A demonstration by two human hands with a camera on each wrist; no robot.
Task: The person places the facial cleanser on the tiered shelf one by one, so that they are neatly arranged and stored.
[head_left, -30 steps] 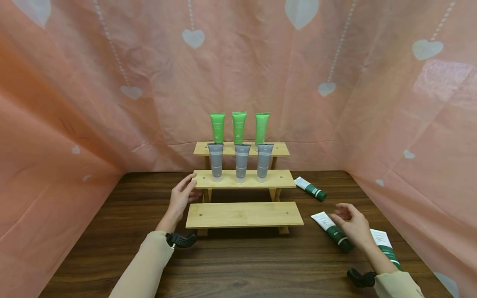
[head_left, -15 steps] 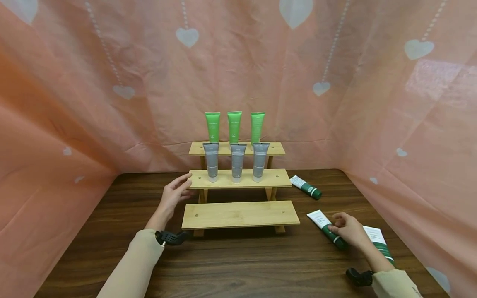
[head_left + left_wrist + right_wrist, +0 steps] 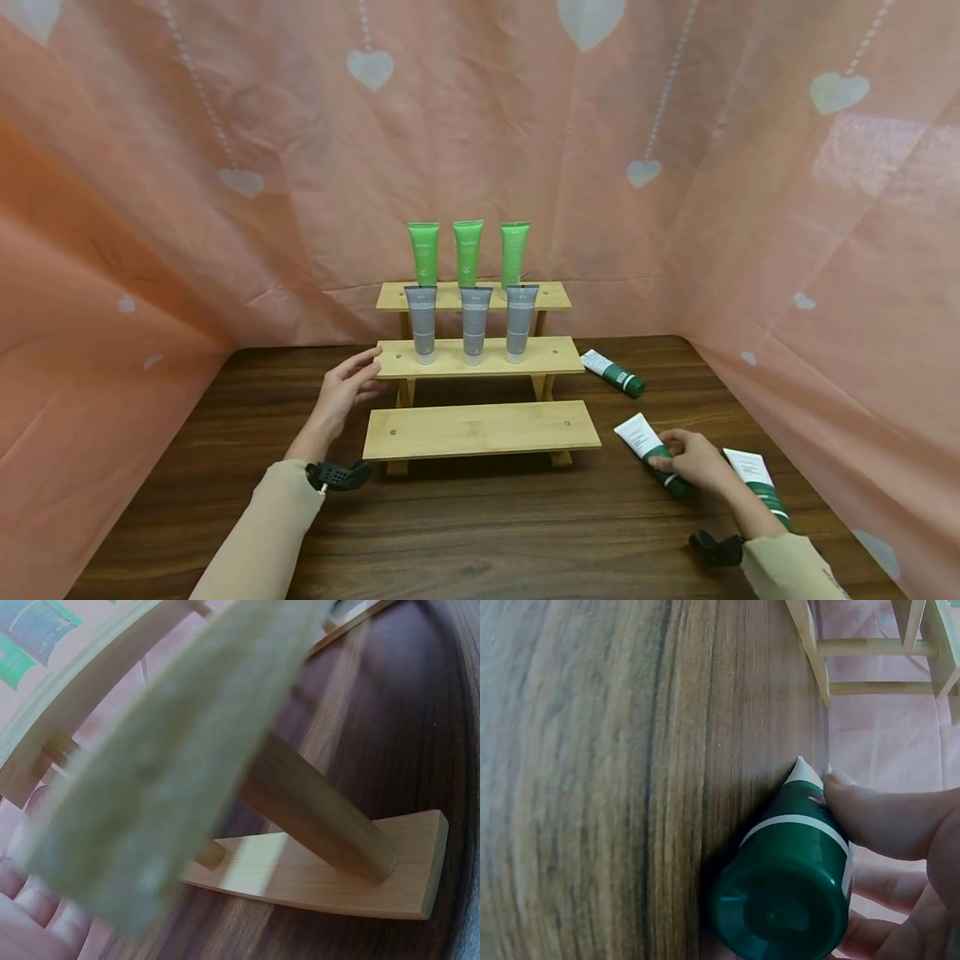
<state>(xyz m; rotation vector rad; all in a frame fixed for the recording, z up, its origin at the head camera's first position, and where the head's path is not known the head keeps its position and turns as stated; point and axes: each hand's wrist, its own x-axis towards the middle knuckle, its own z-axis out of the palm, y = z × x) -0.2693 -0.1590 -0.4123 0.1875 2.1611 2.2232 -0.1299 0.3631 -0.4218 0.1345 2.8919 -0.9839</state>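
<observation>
My left hand holds the left end of the middle shelf of a three-step wooden display stand, its thumb and index finger at that end. In the left wrist view, the blurred shelf end partly hides the fingers. To the right of the stand, my right hand grips a green-and-white squeeze tube between thumb and fingers. The tube lies low over the table, its white end pointing toward the stand. Seen from the right wrist, its dark green cap faces the camera, with the thumb along its side.
Three grey tubes stand on the middle shelf, and three bright green tubes on the top one. Two more green-and-white tubes lie on the wooden table: one behind, one near the right wrist. Pink curtain surrounds the table.
My right hand has come down onto the tube and taken hold of it, and the tube has shifted slightly. My left hand stays at the middle shelf. The whole view has drifted slightly.
</observation>
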